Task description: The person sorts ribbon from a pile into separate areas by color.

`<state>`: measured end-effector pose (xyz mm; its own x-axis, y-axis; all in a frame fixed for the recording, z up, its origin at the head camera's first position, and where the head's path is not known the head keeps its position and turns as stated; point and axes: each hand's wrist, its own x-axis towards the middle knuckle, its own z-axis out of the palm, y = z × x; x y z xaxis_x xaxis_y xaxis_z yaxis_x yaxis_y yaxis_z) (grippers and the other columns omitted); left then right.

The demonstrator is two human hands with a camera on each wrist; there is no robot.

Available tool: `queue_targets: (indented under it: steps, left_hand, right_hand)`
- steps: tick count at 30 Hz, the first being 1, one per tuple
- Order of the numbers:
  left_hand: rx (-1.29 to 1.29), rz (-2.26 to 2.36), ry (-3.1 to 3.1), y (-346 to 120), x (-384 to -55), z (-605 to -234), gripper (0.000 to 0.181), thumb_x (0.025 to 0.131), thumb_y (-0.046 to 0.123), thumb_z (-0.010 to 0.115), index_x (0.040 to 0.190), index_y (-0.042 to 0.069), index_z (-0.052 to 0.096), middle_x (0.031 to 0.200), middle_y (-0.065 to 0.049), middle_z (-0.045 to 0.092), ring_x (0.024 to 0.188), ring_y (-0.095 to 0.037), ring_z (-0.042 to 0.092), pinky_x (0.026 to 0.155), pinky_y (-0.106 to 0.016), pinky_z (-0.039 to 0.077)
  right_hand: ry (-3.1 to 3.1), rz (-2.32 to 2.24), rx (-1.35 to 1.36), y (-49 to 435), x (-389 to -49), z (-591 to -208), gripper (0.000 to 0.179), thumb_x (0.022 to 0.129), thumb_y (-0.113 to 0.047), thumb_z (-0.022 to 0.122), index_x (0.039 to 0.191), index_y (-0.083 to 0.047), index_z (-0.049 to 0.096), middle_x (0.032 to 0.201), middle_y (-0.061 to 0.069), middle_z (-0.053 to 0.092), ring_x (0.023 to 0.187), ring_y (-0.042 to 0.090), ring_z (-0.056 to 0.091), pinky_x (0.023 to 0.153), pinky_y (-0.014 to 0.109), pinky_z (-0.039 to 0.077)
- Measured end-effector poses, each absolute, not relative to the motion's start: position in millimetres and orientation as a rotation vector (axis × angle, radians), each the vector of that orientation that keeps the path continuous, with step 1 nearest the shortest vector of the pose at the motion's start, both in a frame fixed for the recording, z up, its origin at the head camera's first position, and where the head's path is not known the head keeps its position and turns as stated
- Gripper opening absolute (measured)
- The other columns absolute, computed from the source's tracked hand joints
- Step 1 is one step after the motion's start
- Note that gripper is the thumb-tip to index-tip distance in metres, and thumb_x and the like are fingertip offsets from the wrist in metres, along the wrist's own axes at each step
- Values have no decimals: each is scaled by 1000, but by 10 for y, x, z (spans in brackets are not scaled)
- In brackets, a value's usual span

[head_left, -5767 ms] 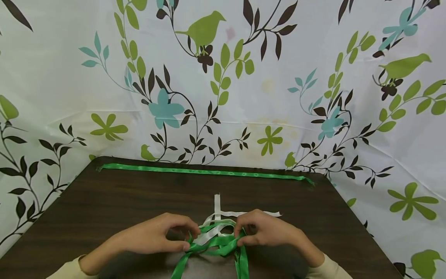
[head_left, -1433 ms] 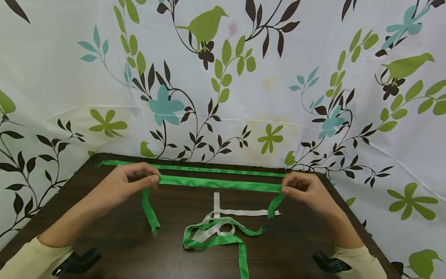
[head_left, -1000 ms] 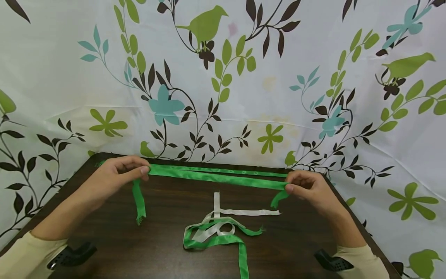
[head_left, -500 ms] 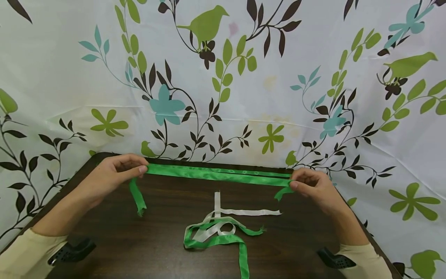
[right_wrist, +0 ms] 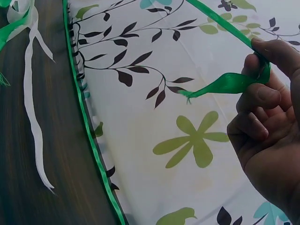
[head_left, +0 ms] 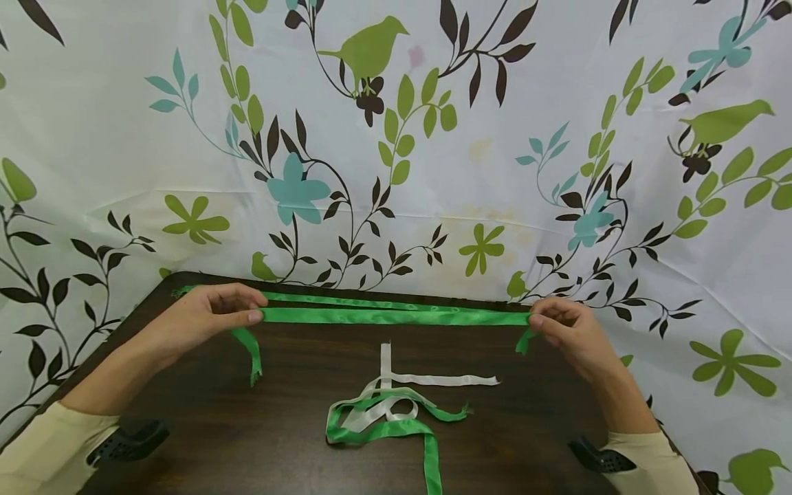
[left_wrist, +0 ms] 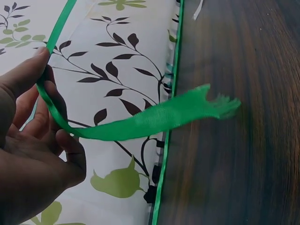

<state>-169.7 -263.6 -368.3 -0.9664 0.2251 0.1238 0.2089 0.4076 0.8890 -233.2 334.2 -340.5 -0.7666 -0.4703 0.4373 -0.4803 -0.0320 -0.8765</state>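
Between my two hands a green satin ribbon [head_left: 396, 317] is stretched taut above the far part of the table. My left hand [head_left: 204, 316] pinches it between thumb and fingers. A frayed tail [left_wrist: 154, 119] hangs past that hand, seen large in the left wrist view. At the other side my right hand [head_left: 572, 337] pinches the ribbon near its end. A short tail [right_wrist: 225, 84] trails from those fingers in the right wrist view. Just behind, a second green ribbon [head_left: 334, 300] lies along the table's back edge, partly covered by the held one.
At mid-table a loose heap has a third green ribbon [head_left: 396, 429] looped over white ribbon [head_left: 445, 379]. One green end runs toward the near edge. A leaf-and-bird patterned cloth [head_left: 433, 172] hangs behind the dark wooden table [head_left: 260, 440].
Both hands have left the heap, lifting one green ribbon out toward the back edge. Lately they spread wider, the right hand shifting right and its tail shortening. The ribbon on the back edge stays put.
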Motion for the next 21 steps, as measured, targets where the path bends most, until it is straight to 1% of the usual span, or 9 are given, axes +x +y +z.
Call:
queue_targets:
  steps: [5,11,17,21]
  left_hand:
    - [456,1570,2592,-2675,-1726,-3724,30,98,29,72,122,12,70,109,-12,67,100,-34,62,85,-43,51]
    - [488,1494,2571,-2712,-1737,-3762,28,98,30,71,120,13,71,110,-14,66,103,-39,60,89,-49,47]
    - [450,1464,2622,-2742,-1739,-3784,26,99,32,70,116,13,71,114,-9,65,105,-35,59,88,-48,47]
    - [426,1439,2666,-2763,-1749,-3795,27,100,36,68,117,15,71,117,-7,64,108,-31,58,89,-48,46]
  right_hand:
    - [-2139,2007,1040,3377,-2358,-3416,20,99,15,51,98,2,66,75,6,56,57,22,34,50,34,26]
    - [-2094,2051,996,3408,-2386,-3416,22,100,14,50,97,0,66,77,4,59,57,19,34,52,33,24]
    - [-2057,2080,980,3461,-2404,-3429,22,101,14,48,98,1,66,78,3,60,57,20,31,53,35,22]
    - [-2050,2111,979,3491,-2431,-3440,21,101,14,49,99,2,66,80,3,63,58,22,30,54,36,22]
